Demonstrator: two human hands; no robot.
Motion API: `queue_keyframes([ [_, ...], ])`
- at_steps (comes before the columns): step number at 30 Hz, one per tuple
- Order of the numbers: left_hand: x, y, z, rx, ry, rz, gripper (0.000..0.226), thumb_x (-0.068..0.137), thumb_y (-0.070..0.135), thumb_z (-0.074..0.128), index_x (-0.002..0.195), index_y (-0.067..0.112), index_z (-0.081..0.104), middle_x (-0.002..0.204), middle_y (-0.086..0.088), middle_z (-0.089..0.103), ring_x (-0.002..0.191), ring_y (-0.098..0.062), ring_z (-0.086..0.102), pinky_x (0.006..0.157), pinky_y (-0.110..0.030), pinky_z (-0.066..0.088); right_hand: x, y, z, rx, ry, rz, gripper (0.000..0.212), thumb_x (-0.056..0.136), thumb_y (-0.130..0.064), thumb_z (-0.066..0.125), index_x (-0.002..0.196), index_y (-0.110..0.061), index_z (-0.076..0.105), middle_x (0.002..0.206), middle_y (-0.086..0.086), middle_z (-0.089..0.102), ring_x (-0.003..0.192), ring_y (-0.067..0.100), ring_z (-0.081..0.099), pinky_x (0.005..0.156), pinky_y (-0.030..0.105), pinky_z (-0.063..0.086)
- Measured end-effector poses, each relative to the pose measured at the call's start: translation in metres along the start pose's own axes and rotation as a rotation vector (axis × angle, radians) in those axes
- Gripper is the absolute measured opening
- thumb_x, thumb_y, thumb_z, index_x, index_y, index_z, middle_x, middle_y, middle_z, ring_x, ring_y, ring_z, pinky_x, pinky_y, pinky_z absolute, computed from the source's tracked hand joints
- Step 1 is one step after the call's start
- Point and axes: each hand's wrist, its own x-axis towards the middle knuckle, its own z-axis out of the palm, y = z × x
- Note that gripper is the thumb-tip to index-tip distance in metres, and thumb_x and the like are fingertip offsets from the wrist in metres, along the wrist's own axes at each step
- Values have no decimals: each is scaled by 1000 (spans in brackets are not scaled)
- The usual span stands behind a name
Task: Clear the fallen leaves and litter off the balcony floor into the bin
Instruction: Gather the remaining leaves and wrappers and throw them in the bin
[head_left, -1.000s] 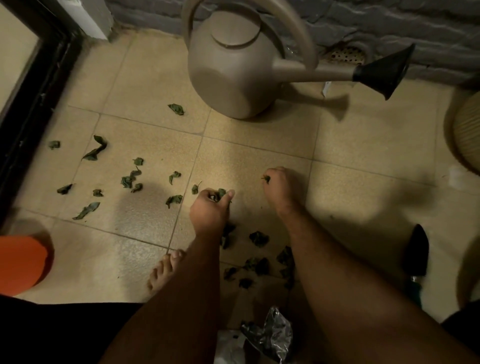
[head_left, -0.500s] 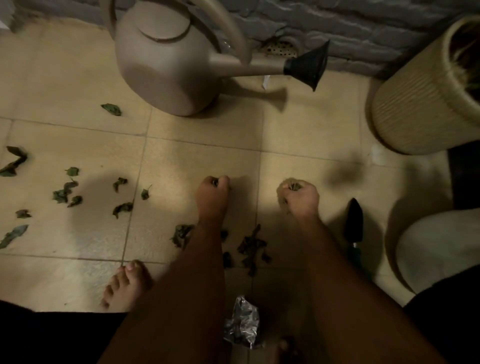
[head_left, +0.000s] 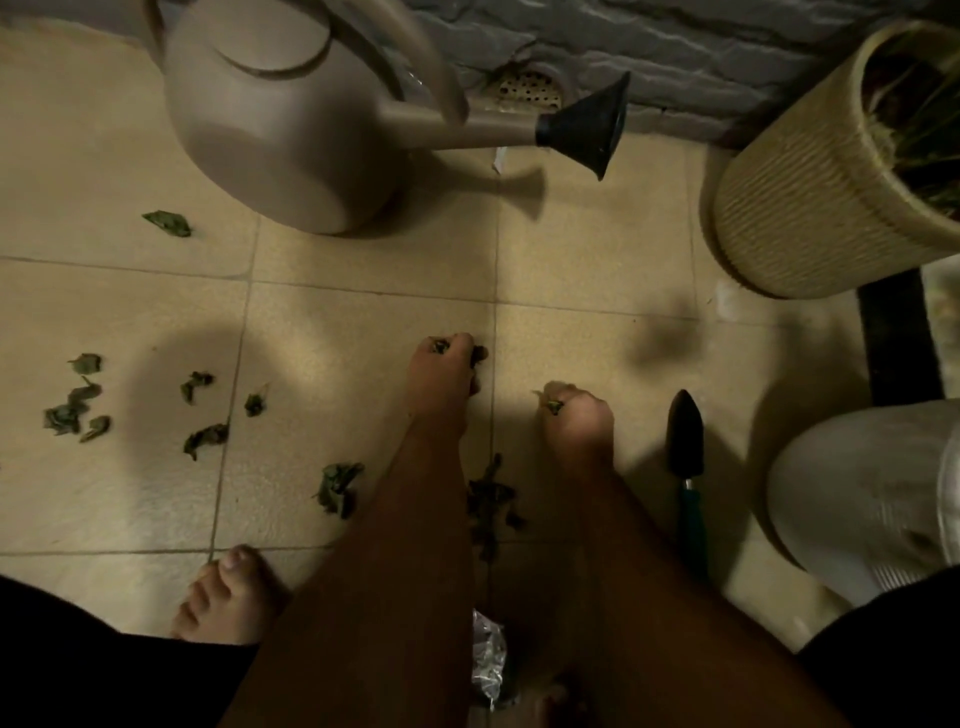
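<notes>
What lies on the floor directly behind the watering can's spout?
Behind the spout, a perforated floor drain sits against the brick wall; the handle covers its left edge.

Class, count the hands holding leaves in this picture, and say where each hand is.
2. The left hand grips leaves over the tile joint at centre; the right hand grips leaves beside the black trowel. What each fist hides inside cannot be seen.

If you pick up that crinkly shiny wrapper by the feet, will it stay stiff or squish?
The shiny wrapper would probably squish: it already lies crumpled, with creases catching the light. It looks thin, so likely very light and easily blown or nudged along the tiled floor. It might crackle and partly hold its scrunched shape.
</notes>
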Motion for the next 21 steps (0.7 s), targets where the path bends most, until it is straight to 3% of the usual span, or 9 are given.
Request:
queue_keyframes([
  [4,7,2,1,14,-26,-38,8,96,21,56,91,16,58,87,-9,65,60,-13,52,58,-30,45,1,-5,6,139,10,85,11,99,-23,54,96,-19,63,86,-4,57,85,17,61,71,22,39],
  [9,-3,38,6,-108,-139,-100,16,101,21,46,103,14,60,75,-2,57,53,-9,44,50,-22,38,-3,-39,-37,1195,67,590,21,92,-14,67,113,-14,64,95,5,64,87,19,63,71,24,48],
  [12,-34,82,3,-243,-141,-127,15,100,17,43,95,14,56,68,0,46,48,-7,40,44,-19,33,-15,-69,-86,1498,56,630,8,92,-11,65,98,-7,67,74,7,62,63,16,57,56,28,47],
  [15,-85,138,-10,-371,-120,-163,17,100,19,44,84,16,49,63,3,39,46,-7,34,43,-18,30,-44,-103,-154,1616,7,637,11,92,-8,62,82,-12,64,62,1,56,51,10,51,46,23,42],
  [21,-239,261,-50,-508,5,-157,32,100,29,52,71,21,41,54,6,38,44,-7,33,40,-18,30,-145,-171,-324,1584,-119,535,14,91,-6,61,79,-14,60,65,2,53,52,12,48,47,23,38],
])
